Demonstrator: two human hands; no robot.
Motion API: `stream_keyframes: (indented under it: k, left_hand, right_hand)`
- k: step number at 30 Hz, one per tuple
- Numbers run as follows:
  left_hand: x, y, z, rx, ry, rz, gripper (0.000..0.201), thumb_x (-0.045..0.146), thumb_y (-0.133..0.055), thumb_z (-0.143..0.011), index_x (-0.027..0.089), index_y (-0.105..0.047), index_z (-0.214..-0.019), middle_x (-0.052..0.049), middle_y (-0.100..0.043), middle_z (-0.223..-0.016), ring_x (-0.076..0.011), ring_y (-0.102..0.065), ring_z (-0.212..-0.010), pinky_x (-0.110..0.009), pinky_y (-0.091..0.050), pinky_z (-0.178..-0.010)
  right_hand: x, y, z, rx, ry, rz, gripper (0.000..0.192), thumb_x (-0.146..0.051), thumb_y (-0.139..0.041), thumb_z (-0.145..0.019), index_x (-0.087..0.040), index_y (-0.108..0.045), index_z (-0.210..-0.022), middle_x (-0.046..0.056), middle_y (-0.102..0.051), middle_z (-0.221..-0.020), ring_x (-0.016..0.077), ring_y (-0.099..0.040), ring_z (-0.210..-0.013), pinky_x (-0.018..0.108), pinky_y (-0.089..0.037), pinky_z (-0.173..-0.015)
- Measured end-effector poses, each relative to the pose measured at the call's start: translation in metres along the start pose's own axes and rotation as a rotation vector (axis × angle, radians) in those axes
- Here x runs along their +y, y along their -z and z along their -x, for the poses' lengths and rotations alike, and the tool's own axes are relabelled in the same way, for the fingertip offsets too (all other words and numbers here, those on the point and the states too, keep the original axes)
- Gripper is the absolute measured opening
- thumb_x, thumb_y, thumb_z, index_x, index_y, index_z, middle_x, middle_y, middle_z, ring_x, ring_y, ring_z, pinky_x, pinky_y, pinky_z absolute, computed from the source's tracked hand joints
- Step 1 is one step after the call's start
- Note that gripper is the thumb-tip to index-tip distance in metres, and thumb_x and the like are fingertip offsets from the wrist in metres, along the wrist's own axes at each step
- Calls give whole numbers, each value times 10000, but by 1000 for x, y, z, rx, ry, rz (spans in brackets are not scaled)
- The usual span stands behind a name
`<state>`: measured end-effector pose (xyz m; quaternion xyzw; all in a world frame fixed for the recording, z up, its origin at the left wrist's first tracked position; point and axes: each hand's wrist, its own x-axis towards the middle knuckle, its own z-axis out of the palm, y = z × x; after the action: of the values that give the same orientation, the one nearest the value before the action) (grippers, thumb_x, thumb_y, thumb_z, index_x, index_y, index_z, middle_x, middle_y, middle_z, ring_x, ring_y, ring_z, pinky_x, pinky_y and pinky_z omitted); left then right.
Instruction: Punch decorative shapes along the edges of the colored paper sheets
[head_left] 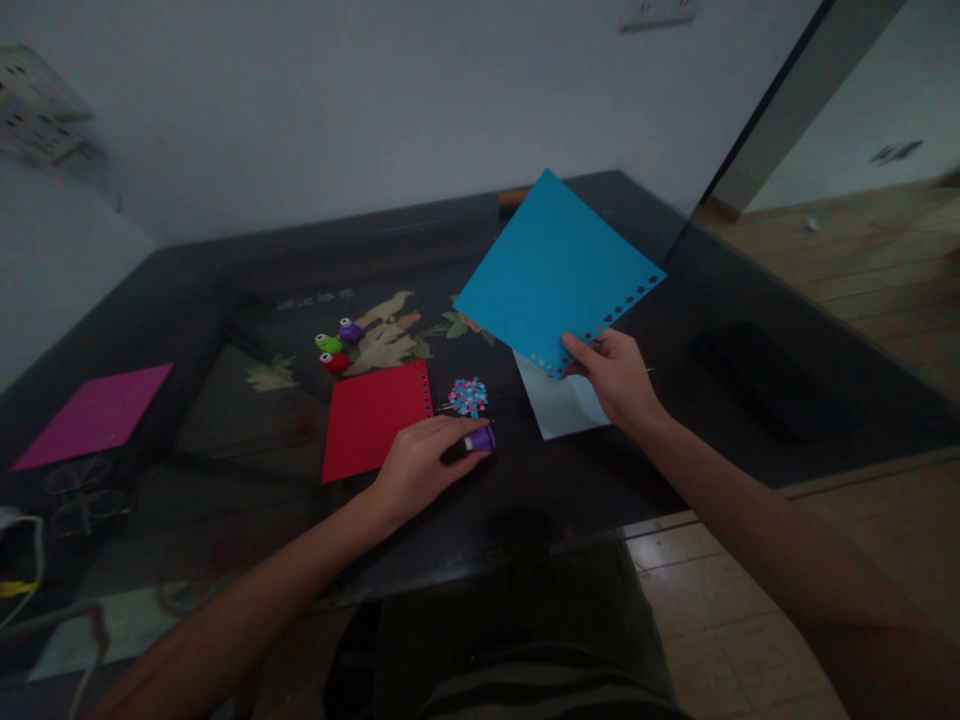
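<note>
Left hand—one purple gadget; right hand—one blue sheet; three figurines.

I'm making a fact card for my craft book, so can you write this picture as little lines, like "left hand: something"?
Left hand: holds a purple tool
Right hand: holds the blue sheet near its bottom corner
Blue sheet: small holes along its lower right edge
Red sheet: on the dark table, holes down its right side
Confetti: loose pile right of the red sheet, blue and pink bits
White sheet: partly hidden behind the right hand and blue sheet
Pink sheet: far left
</note>
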<state>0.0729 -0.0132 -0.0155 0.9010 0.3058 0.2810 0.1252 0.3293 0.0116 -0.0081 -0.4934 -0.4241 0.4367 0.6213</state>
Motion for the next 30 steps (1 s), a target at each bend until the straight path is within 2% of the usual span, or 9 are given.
stream_keyframes:
  k: [3, 7, 14, 17, 21, 25, 27, 30]
  left_hand:
    - [3, 1, -2, -14, 104, 91, 280, 272, -646, -822, 180, -643, -1086, -56, -726, -1018, -178, -691, -899, -278, -547, -820]
    - [8, 6, -7, -41, 173, 210, 291, 219, -664, -800, 194, -641, -1089, -47, -714, -1052, -176, -671, -957, -289, -525, -866]
    - [12, 11, -18, -73, 182, 316, 279, 201, -651, -802, 207, -620, -1080, -42, -686, -1092, -172, -627, -1036, -306, -474, -936]
    - [13, 15, -25, -84, 193, 305, 290, 214, -641, -810, 229, -606, -1098, -28, -683, -1107, -173, -628, -1037, -305, -473, -931]
    - [13, 23, -42, -69, 170, 244, 297, 227, -631, -817, 234, -596, -1111, -25, -682, -1097, -178, -637, -999, -305, -492, -882]
    - [5, 29, -71, 66, 164, 165, 241, 269, -547, -875, 200, -598, -1099, -52, -688, -1036, -187, -645, -921, -327, -513, -815]
    - [-1, 27, -86, 119, 144, 125, 276, 279, -481, -910, 177, -571, -1149, -83, -675, -1080, -201, -638, -949, -349, -514, -821]
    - [-10, 17, -105, 114, 111, 71, 330, 266, -434, -932, 177, -510, -1240, -104, -637, -1183, -219, -613, -1041, -380, -500, -871]
  right_hand:
    - [-1, 2, -1, 3, -1, -45, 256, -390, -761, -628, -181, -640, -713, -15, -660, -628, 109, -588, -518, 244, -511, -501]
    - [-3, 4, -2, 3, 3, -87, 246, -371, -769, -627, -181, -649, -726, -15, -676, -652, 103, -600, -524, 234, -516, -502]
    - [-9, 13, -9, 51, 18, -103, 251, -389, -770, -628, -190, -645, -718, -13, -679, -648, 106, -602, -526, 245, -523, -522]
    - [-14, 25, -15, 75, 10, -109, 273, -396, -787, -598, -192, -654, -722, -9, -678, -644, 112, -598, -530, 252, -521, -533]
    - [-20, 53, -20, 125, -20, -50, 309, -422, -809, -556, -183, -644, -663, -7, -661, -616, 109, -580, -522, 252, -512, -538]
    - [-20, 82, -23, 252, -7, -45, 363, -435, -848, -480, -175, -646, -632, 3, -669, -630, 115, -578, -538, 242, -500, -518]
    - [-18, 91, -24, 287, -7, -67, 376, -448, -850, -466, -176, -651, -631, 3, -666, -618, 122, -578, -538, 251, -503, -515]
    - [-16, 94, -24, 295, -6, -80, 376, -459, -845, -470, -178, -658, -636, 9, -667, -612, 132, -582, -528, 266, -509, -514]
